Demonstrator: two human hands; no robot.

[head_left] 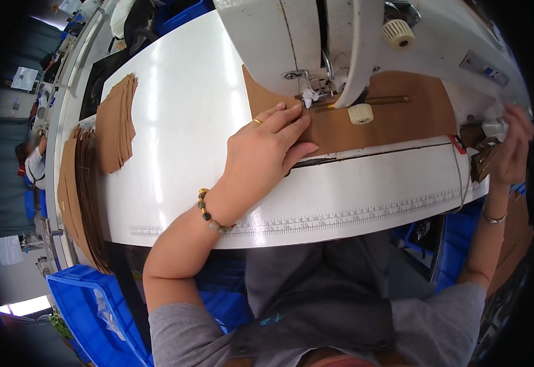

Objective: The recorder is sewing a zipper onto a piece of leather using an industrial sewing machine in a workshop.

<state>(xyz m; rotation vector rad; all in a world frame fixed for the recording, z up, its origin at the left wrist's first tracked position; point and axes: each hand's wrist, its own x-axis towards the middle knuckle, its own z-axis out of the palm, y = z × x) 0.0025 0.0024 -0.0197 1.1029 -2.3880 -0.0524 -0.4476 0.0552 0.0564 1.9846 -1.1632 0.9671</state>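
Observation:
My left hand lies on a brown flat piece at the sewing machine, its fingertips just left of the presser foot and its fingers extended. A strip with brass-coloured teeth, apparently a zipper, lies across the piece beside a cream knurled wheel. My right hand is raised at the machine's right end, above small dark items; it is blurred, and I cannot make out whether it holds anything.
Two stacks of brown pieces lie on the left of the white table, which has a printed ruler along its front edge. Blue crates stand below. Another person is at work in the left background.

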